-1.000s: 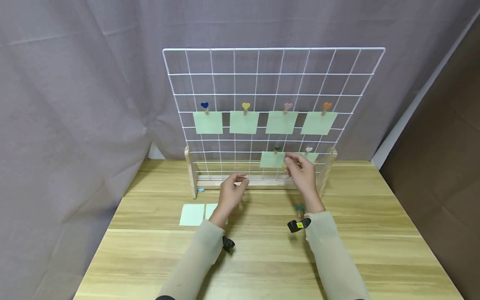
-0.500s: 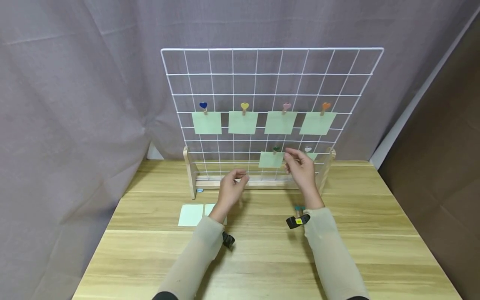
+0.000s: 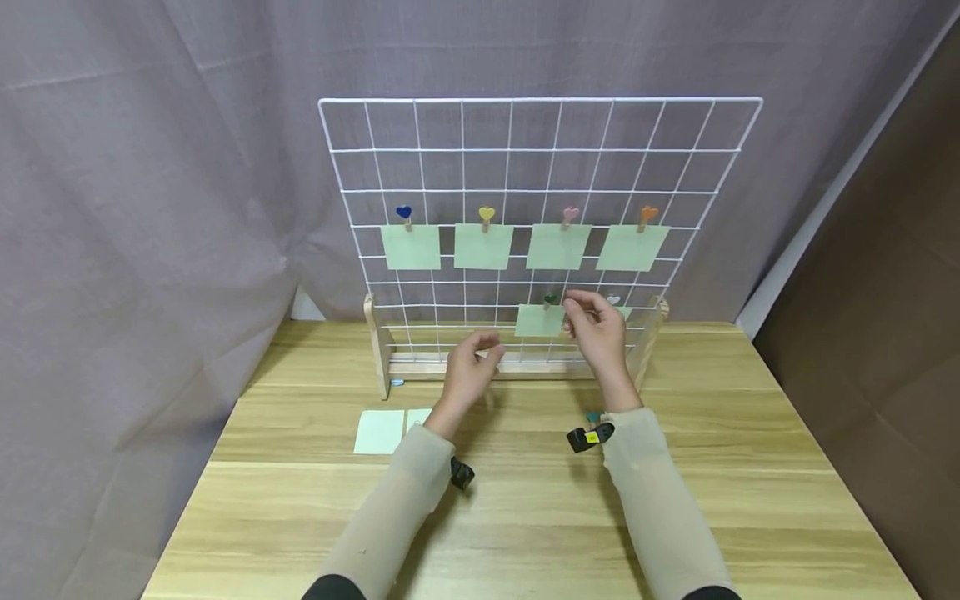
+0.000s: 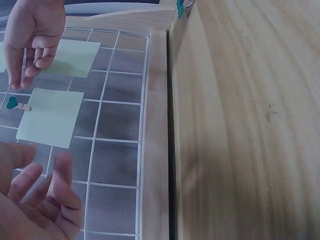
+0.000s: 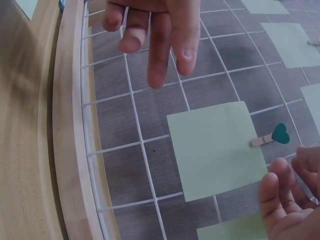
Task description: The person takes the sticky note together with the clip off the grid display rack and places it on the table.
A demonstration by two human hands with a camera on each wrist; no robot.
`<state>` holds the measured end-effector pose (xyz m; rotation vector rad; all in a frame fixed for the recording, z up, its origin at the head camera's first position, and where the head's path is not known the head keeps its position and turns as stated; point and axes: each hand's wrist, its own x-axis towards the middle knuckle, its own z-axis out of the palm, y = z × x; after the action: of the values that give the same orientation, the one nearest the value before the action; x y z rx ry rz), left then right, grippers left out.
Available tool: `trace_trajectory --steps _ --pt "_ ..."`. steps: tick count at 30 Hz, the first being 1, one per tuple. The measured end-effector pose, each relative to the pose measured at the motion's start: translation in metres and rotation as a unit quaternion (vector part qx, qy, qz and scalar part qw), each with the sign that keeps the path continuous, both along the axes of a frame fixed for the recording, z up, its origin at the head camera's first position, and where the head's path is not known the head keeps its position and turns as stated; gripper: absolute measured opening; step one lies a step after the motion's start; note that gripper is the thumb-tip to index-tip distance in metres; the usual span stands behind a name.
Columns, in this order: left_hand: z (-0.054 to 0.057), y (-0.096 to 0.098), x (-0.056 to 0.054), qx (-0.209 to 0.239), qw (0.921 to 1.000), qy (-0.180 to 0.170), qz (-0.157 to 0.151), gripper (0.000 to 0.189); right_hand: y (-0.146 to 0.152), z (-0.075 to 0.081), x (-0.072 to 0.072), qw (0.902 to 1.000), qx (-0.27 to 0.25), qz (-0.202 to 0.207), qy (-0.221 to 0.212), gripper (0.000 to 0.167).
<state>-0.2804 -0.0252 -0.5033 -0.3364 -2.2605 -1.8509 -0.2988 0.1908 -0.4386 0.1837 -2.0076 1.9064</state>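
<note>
A pale green paper note (image 3: 538,320) hangs low on the white wire grid (image 3: 540,101), held at its top edge by a small wooden clothespin (image 5: 265,139) with a dark green heart. My right hand (image 3: 597,333) is just right of that clothespin, its fingers loosely bent and holding nothing. It partly covers a second note (image 4: 72,59), which has a white heart clothespin (image 3: 613,300). My left hand (image 3: 472,371) hovers low before the grid, left of the green-heart note. Its fingers are relaxed, thumb and fingertips apart, with nothing between them in the right wrist view.
Across the grid above hangs a row of several notes (image 3: 483,247) on heart clothespins. Two loose notes (image 3: 378,432) lie on the wooden table (image 3: 517,533), one partly behind my left wrist. Near my right cuff lies a teal clothespin (image 3: 593,417). A wooden stand (image 3: 378,346) supports the grid.
My right hand has risen slightly beside the green-heart clothespin. The left hand has moved a little up and to the right. The hanging notes stay in place on the grid.
</note>
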Motion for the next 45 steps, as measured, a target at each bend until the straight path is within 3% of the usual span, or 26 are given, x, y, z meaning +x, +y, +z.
trace_trajectory --steps 8,15,24,31,45 --pt "0.008 0.007 -0.007 0.003 0.9999 -0.008 -0.007 0.033 -0.01 0.025 0.016 0.9998 -0.006 0.012 0.013 0.026" --pt "0.015 0.016 -0.011 0.023 0.9995 -0.014 -0.014 0.036 -0.013 0.025 0.014 0.9995 0.013 0.019 0.022 0.026" --pt "0.013 0.027 -0.016 0.019 0.9994 -0.022 -0.019 0.036 -0.017 0.026 0.015 0.9981 0.054 0.006 0.03 0.024" --pt "0.012 0.035 -0.02 0.034 0.9985 -0.039 -0.015 0.033 -0.01 -0.008 -0.013 0.9964 0.069 -0.004 0.05 0.023" --pt "0.013 0.037 -0.018 0.013 0.9982 -0.059 -0.005 0.019 -0.011 -0.008 -0.014 0.9937 0.104 0.003 0.042 0.024"
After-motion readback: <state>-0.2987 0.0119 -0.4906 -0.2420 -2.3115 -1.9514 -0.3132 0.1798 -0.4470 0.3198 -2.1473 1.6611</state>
